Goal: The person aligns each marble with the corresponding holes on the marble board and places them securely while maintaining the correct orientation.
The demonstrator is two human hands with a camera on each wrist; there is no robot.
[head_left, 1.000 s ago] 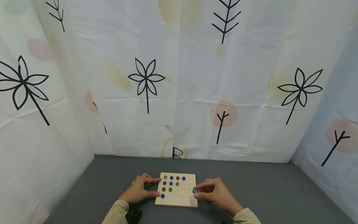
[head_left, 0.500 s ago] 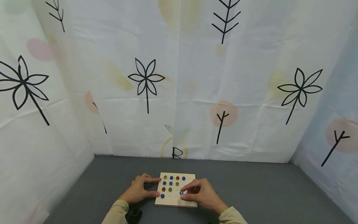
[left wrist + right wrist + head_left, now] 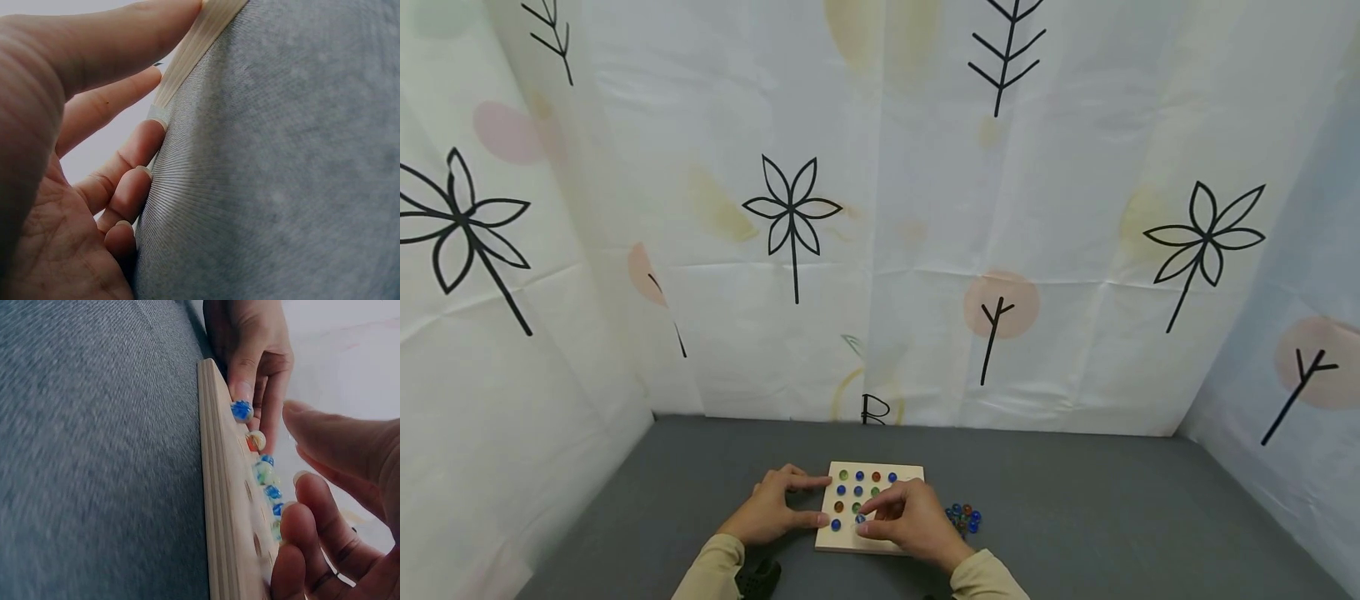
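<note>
A square wooden board [image 3: 842, 542] with rows of shallow round hollows lies on the grey table. Blue, green and amber-red marbles [image 3: 836, 525] sit in hollows on its left and far parts. My left hand [image 3: 777, 505] touches the board's left edge with straight thumb and forefinger spread apart. Over the near part of the board, my right hand [image 3: 913, 525] pinches a blue-and-white marble [image 3: 860, 519] between thumb and fingertip, near the second hollow of the front row. That hand hides the board's right side. In the right wrist view, the held marble cannot be seen.
A loose cluster of marbles [image 3: 973, 527], mostly blue, lies right of the board, partly behind my right hand. A black object [image 3: 760, 579] is near my left sleeve. White printed cloth [image 3: 925, 208] hangs around the grey table [image 3: 1075, 500].
My right hand has moved left across the board with the pinched marble, from its right edge to near the second column. The marble cluster is now uncovered. The left hand stays put.
</note>
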